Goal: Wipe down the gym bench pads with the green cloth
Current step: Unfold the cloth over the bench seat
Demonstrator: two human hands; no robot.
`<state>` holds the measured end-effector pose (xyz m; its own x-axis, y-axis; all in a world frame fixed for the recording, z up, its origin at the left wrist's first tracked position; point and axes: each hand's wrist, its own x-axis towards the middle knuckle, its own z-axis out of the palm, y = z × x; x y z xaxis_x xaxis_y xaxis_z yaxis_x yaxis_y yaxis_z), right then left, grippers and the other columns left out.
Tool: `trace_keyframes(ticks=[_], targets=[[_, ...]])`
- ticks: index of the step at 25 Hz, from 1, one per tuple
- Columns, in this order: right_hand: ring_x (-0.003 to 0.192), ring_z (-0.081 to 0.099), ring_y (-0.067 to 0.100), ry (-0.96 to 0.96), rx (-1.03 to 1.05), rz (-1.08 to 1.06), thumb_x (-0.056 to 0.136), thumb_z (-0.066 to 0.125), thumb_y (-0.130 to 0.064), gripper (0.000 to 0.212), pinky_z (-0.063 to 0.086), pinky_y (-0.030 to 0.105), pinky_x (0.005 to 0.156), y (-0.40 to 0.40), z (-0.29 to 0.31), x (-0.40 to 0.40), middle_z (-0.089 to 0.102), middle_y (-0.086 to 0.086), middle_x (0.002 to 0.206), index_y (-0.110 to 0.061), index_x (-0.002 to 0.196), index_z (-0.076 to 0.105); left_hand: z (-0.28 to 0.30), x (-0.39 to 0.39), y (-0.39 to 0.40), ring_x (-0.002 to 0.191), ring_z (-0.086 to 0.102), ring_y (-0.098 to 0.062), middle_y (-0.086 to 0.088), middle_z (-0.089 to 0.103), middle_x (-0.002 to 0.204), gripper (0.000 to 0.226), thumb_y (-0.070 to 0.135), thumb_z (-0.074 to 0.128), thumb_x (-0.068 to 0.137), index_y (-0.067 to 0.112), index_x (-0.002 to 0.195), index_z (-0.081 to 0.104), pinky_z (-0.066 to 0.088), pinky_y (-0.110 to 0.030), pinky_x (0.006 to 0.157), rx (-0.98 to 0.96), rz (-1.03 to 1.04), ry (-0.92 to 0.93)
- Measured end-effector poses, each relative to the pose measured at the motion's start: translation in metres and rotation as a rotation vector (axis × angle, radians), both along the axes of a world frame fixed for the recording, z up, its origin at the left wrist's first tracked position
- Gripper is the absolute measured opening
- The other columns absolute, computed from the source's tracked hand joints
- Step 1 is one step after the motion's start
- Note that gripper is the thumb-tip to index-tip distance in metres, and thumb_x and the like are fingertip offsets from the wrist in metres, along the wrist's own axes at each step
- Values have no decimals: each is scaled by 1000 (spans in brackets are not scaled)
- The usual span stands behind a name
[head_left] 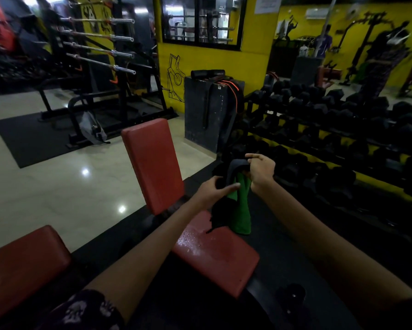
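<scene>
Green cloth (241,210) hangs above the wet red seat pad (214,253), pinched at its top by the right hand (261,172) and gripped by the left hand (212,189).

— Where were the 2 arms?
— Both reached from the bottom edge toward the frame's centre, forearms bare, a patterned sleeve (85,310) at lower left.
— And the hands?
— The left hand (212,190) curled its fingers in a grip; the right hand (262,169), slightly higher, pinched with thumb and fingertips.
</scene>
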<state>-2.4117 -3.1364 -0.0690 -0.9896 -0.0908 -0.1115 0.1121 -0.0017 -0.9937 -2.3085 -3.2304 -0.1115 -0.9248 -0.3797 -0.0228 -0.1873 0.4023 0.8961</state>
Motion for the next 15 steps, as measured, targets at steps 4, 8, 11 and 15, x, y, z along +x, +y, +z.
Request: trace_keyframes(ticks=[4, 8, 11, 15], targets=[[87, 64, 27, 169, 228, 174, 86, 57, -1, 19, 58, 45, 75, 12, 10, 3, 62, 7, 85, -13, 73, 64, 18, -10, 2, 76, 56, -24, -18, 64, 91, 21, 11, 60, 85, -3, 101, 63, 35, -20, 57, -431, -50, -25], [55, 66, 22, 331, 1008, 540, 86, 54, -6, 20, 58, 33, 57, 56, 21, -12, 65, 10, 58, -2, 69, 64, 46, -5, -26, 82, 56, -22, -18, 66, 103, 32, -3, 46, 91, 1, 118, 63, 35, -12, 55, -606, -341, -209], [55, 60, 16, 392, 1242, 618, 81, 59, -5, 11, 48, 25, 51, 72, 12, -15, 62, 3, 61, -6, 71, 60, 70, -3, -39, 100, 58, -19, -12, 64, 117, 43, -11, 42, 86, 4, 120, 63, 41, -13, 75, -650, -402, -241], [85, 50, 7, 868, 700, 873, 77, 77, -22, 40, 36, 6, 69, 42, 1, 17, 53, 1, 102, -6, 109, 59, 88, -8, -42, 88, 59, -18, -11, 67, 100, 39, -9, 44, 82, 3, 111, 68, 43, -22, 73, -738, -415, -230]])
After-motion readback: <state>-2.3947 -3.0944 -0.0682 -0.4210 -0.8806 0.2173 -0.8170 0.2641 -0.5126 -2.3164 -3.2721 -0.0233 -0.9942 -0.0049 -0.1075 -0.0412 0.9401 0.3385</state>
